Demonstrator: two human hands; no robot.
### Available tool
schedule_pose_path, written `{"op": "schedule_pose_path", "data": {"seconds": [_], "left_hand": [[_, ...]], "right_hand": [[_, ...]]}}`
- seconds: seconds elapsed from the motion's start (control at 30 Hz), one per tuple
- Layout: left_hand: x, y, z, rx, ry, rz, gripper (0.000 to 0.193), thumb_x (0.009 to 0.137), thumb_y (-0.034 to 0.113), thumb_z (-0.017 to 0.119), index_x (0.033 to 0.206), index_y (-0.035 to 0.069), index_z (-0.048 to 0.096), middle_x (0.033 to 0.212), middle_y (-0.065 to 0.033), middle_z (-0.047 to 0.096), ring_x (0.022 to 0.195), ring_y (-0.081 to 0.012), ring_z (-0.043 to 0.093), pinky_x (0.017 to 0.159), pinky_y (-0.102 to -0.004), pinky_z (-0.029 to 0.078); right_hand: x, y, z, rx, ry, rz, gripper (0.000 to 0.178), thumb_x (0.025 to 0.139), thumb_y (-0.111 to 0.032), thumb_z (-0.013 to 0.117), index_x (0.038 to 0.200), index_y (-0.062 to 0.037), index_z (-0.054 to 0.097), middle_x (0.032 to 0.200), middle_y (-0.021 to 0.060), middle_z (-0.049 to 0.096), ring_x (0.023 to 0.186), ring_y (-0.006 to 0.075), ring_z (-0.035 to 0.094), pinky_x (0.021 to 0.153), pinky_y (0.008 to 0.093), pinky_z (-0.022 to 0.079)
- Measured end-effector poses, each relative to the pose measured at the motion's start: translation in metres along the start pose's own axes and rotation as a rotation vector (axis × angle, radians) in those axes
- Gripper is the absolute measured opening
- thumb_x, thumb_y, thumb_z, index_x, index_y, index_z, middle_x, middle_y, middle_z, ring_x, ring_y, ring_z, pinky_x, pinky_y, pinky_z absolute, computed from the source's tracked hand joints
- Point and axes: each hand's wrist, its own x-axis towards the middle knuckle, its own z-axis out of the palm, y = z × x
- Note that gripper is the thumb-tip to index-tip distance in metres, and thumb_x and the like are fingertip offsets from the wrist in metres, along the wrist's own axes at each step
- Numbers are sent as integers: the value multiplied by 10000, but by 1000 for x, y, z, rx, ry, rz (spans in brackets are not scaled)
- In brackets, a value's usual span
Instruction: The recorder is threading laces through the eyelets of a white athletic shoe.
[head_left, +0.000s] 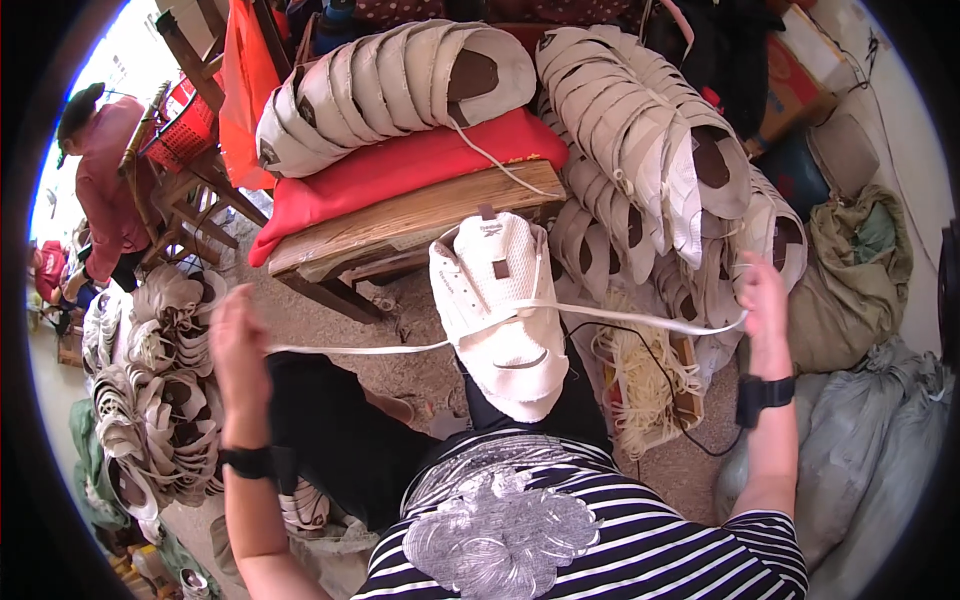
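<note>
A white shoe upper (500,305) rests on my knee in the middle of the view, toe end toward me. A flat white lace (620,315) runs through it and stretches out to both sides. My left hand (238,345) grips the left end of the lace, pulled out wide to the left. My right hand (762,295) grips the right end, pulled out to the right. Both wrists carry black bands.
A wooden bench (400,225) with a red cushion (400,165) holds a row of stacked shoe uppers (390,85). More stacks stand at right (650,140) and left (150,400). A box of laces (645,375) sits by my right knee. Sacks (860,270) lie right; a person (100,180) sits far left.
</note>
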Motion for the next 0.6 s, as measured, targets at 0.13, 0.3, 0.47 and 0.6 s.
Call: {"op": "schedule_pose_path", "data": {"seconds": [0.13, 0.3, 0.47, 0.6], "left_hand": [[-57, 1, 96, 52, -476, -67, 236, 1051, 236, 484, 1045, 39, 614, 563, 20, 475, 426, -49, 408, 392, -206, 329], [-85, -14, 148, 82, -604, -20, 197, 1014, 179, 560, 968, 15, 658, 603, 49, 523, 454, -16, 423, 406, -200, 329], [-85, -20, 159, 72, -644, -73, 205, 985, 169, 588, 890, 9, 672, 682, 40, 577, 556, -19, 478, 490, -203, 371], [-79, -16, 163, 193, -662, -10, 212, 921, 179, 644, 905, -32, 664, 670, -5, 589, 631, -43, 467, 561, -248, 418]], "right_hand": [[-75, 27, 107, -305, -395, -240, 346, 967, -96, 546, 1298, -6, 504, 918, 40, 692, 556, 18, 468, 501, 177, 405], [-130, 23, 163, -157, -615, -469, 302, 1003, -44, 504, 1305, -30, 498, 1005, 51, 709, 686, 36, 567, 633, 185, 474], [-130, 43, 173, -256, -720, -265, 143, 993, -111, 577, 1096, -30, 633, 935, 4, 669, 746, 17, 552, 658, 180, 453], [-131, 58, 184, -206, -753, -307, 98, 966, -95, 629, 1039, -30, 644, 881, -45, 621, 789, 3, 541, 690, 171, 442]]}}
